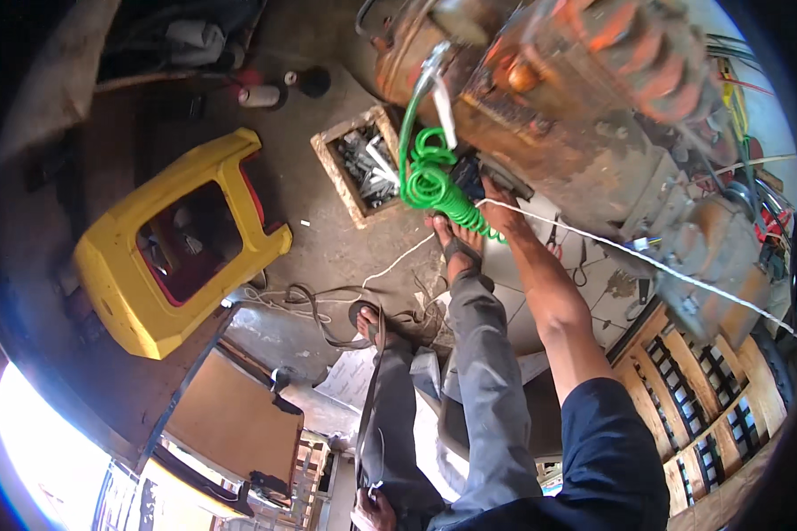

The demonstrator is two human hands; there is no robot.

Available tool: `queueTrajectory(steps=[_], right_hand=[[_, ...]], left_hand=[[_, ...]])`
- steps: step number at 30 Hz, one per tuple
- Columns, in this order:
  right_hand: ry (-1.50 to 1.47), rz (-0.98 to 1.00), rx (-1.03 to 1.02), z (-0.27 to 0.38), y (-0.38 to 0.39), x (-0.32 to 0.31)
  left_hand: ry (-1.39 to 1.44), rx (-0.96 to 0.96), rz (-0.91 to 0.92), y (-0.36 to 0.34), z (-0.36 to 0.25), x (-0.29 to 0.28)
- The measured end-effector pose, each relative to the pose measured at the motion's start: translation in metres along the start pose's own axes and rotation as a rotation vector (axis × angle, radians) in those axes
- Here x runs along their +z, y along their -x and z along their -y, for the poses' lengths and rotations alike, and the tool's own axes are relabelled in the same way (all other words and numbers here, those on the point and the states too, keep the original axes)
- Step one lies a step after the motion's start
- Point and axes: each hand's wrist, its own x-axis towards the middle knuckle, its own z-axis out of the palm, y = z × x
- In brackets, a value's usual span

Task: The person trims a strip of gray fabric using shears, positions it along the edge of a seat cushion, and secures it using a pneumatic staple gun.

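Note:
My right hand (501, 196) reaches down beside the rusty orange machine (540, 168), next to a dark object (466, 177) on the floor. Its fingers are mostly hidden, so I cannot tell what they grip. A green coiled air hose (443, 195) hangs just left of that hand. Across the wrist runs a white cord (611, 241). At the lower edge my left hand (374, 511) is closed around a long dark strap (369, 398), with a small shiny bit showing at its fingers.
Left of the hose stands a wooden box (326, 159) of metal parts. A yellow frame-shaped cover (115, 257) lies at the left. Scissors-like tools (553, 237) rest on the tiles. Wooden pallets (682, 442) stand at lower right, and loose straps (305, 301) lie near my feet.

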Motion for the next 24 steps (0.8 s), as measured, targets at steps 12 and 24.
queueTrajectory(steps=[12,24], right_hand=[[0.057,0.039,0.4,-0.086,0.064,0.037],[-0.706,-0.787,0.956,0.066,0.439,-0.085]], left_hand=[[0.148,0.104,-0.079,-0.032,0.082,0.006],[0.626,-0.01,0.286,-0.035,0.183,-0.023]])
